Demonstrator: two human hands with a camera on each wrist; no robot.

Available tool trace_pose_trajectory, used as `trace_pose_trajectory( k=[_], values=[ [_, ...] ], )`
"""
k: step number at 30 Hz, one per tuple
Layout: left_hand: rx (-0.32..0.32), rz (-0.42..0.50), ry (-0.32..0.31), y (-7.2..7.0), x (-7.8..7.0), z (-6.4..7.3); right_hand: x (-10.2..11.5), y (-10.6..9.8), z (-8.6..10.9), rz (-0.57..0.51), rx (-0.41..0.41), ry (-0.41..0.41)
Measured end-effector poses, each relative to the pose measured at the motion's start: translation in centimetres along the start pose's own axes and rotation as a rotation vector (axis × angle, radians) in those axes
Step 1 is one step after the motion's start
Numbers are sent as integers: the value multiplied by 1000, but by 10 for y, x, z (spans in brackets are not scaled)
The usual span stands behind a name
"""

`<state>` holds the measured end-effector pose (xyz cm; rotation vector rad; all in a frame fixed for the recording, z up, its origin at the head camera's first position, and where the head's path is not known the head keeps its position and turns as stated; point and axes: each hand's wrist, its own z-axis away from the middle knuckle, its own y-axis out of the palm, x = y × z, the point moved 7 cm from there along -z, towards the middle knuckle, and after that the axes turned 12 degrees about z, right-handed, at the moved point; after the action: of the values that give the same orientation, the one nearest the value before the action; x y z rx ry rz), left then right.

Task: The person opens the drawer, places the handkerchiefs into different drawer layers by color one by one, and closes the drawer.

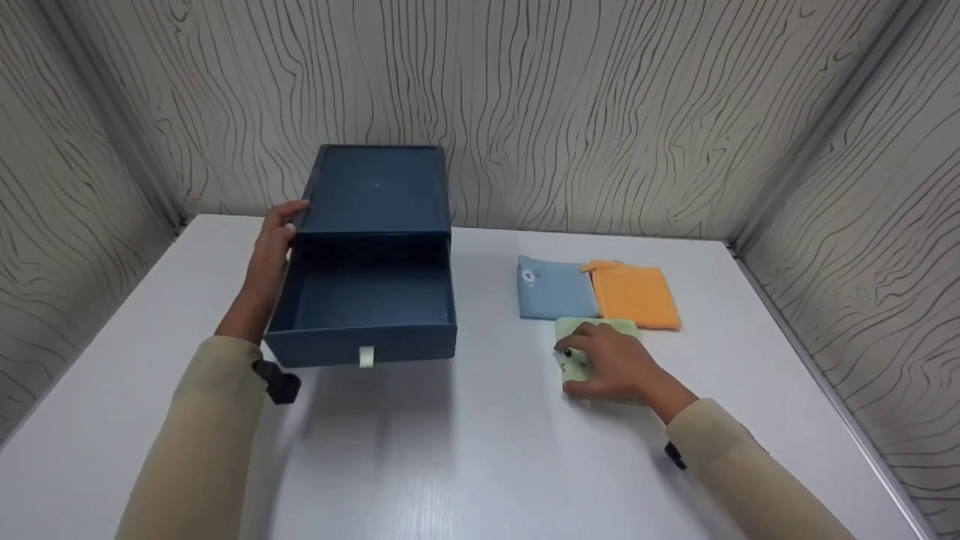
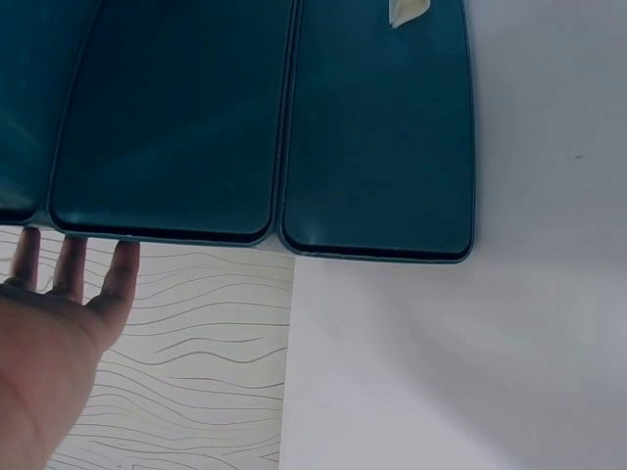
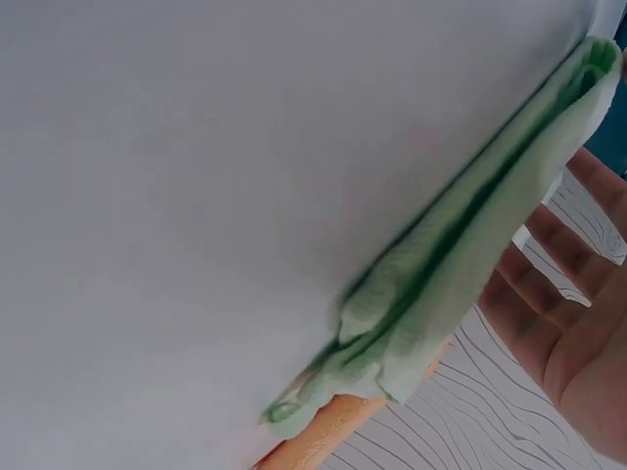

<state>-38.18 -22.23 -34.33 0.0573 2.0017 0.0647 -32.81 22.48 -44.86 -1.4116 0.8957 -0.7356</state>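
A dark blue box (image 1: 379, 187) stands at the left with its drawer (image 1: 375, 296) pulled out; nothing lies inside the drawer. My left hand (image 1: 268, 259) rests against the box's left side, and its extended fingers touch the edge in the left wrist view. On the right, my right hand (image 1: 611, 360) lies over a folded light green towel (image 1: 600, 325), thumb and fingers spread on it. Fairly straight fingers (image 3: 549, 250) show beside the towel's folded layers (image 3: 460, 264) in the right wrist view. The thumb is mostly hidden there.
Behind the green towel lie a folded blue towel (image 1: 559, 292) with a small animal patch and a folded orange towel (image 1: 637, 296), side by side. A pale tab (image 1: 366, 356) hangs on the drawer front. Wood-patterned panels (image 1: 562, 97) enclose the white table (image 1: 495, 465).
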Motion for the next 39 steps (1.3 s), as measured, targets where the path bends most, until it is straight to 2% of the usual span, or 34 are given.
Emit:
trace_pose_trajectory(
  k=[3,8,11,20,31,39],
  values=[
    [9,22,-7,0,1,0,0,0,-1,3,-1,-1],
    [24,57,-70,2,2,3,0,0,-2,-2,-1,3],
    [19,64,-85,2,1,4,0,1,-4,-2,4,12],
    [-2,0,-80,1,1,2,3,1,-9,23,-7,-5],
    [-18,16,-100,1,1,0,-5,4,-10,4,29,35],
    [-32,30,-64,0,1,-2,-7,3,-10,9,75,60]
  ],
)
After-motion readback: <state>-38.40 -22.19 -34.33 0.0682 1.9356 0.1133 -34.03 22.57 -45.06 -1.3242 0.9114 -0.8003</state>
